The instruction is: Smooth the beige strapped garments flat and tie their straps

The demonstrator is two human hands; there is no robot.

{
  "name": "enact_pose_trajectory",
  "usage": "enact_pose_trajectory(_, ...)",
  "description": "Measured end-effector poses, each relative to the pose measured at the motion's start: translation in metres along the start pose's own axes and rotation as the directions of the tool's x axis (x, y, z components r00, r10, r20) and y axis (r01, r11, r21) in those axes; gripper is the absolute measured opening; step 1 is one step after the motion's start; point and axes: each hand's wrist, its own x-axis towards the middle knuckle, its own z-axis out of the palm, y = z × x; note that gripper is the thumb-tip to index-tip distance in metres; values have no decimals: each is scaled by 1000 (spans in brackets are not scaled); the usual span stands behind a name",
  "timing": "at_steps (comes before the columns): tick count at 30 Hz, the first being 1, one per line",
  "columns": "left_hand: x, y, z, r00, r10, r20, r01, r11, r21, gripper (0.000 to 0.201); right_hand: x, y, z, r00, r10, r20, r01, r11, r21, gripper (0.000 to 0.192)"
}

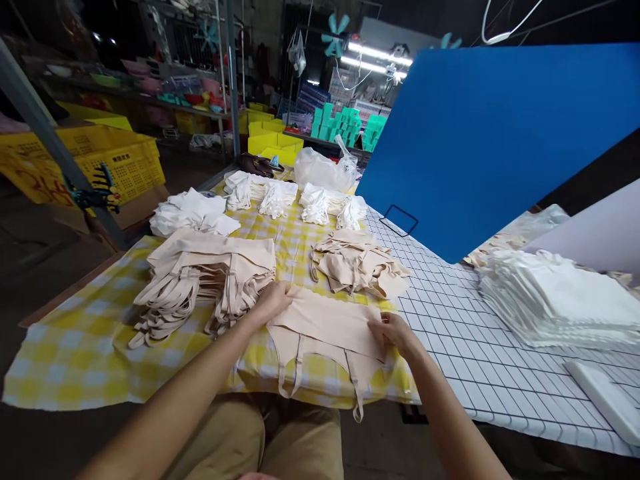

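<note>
A beige strappy camisole [330,327] lies spread out in front of me, its straps hanging toward the table's front edge. My left hand [275,300] grips its upper left corner, fingers closed on the cloth. At the opposite side, my right hand [393,331] pinches the right edge. Left of it sits a neat stack of beige camisoles [215,257], straps bunched toward me. Just beyond the held piece is a loose, crumpled pile of beige garments [357,263].
Folded white garments [333,203] and a white heap [193,213] lie farther back on the yellow checked cloth [75,360]. A large blue board [490,133] leans at right, near a white stack [560,293]. A metal post [60,147] stands at left beside a yellow crate [125,157].
</note>
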Motion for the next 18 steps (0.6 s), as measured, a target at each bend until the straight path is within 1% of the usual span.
enact_pose_trajectory(3, 0, 0, -1, 1000, 21, 14, -18, 988, -156, 7, -6, -8, -14, 991, 65, 115, -74, 995, 73, 30)
enact_pose_trajectory(5, 1, 4, -6, 998, 26, 56, -5, 937, -348, 15, -9, -18, -26, 988, 65, 139, -87, 983, 162, 33)
enact_pose_trajectory(6, 2, 8, -11, 996, 13, 85, 28, 886, -463, 18, -10, -23, -32, 989, 53, 137, -84, 969, 231, 34)
enact_pose_trajectory(7, 4, 12, -16, 994, -2, 111, 66, 817, -573, 20, -11, -29, -39, 991, 35, 127, -73, 948, 311, 35)
enact_pose_trajectory(8, 7, 17, -23, 992, -13, 123, 92, 738, -669, 21, -11, -36, -46, 994, 12, 109, -54, 919, 390, 35)
enact_pose_trajectory(9, 10, 23, -30, 994, -15, 108, 90, 666, -740, 21, -11, -43, -53, 996, -15, 83, -25, 890, 455, 36)
enact_pose_trajectory(10, 13, 29, -38, 998, 2, 58, 45, 619, -784, 20, -11, -50, -60, 998, -46, 45, 17, 867, 498, 36)
enact_pose_trajectory(11, 17, 34, -46, 999, 33, -16, -32, 587, -809, 18, -11, -56, -67, 997, -80, -3, 70, 848, 525, 36)
enact_pose_trajectory(12, 19, 39, -55, 992, 72, -100, -123, 568, -814, 16, -11, -62, -73, 991, -118, -58, 131, 831, 540, 36)
enact_pose_trajectory(13, 21, 43, -63, 977, 114, -180, -213, 568, -795, 13, -13, -67, -78, 981, -161, -108, 194, 817, 544, 36)
enact_pose_trajectory(15, 17, 45, -75, 931, 220, -293, -365, 618, -696, 13, -18, -72, -85, 955, -244, -168, 296, 804, 515, 35)
enact_pose_trajectory(16, 11, 43, -78, 905, 278, -323, -425, 657, -623, 13, -23, -71, -86, 948, -276, -158, 318, 816, 483, 34)
enact_pose_trajectory(17, 3, 39, -78, 880, 338, -333, -472, 696, -541, 12, -29, -68, -85, 948, -297, -117, 317, 838, 445, 32)
enact_pose_trajectory(18, -7, 33, -76, 859, 401, -319, -510, 732, -452, 11, -36, -62, -83, 951, -305, -52, 299, 863, 407, 30)
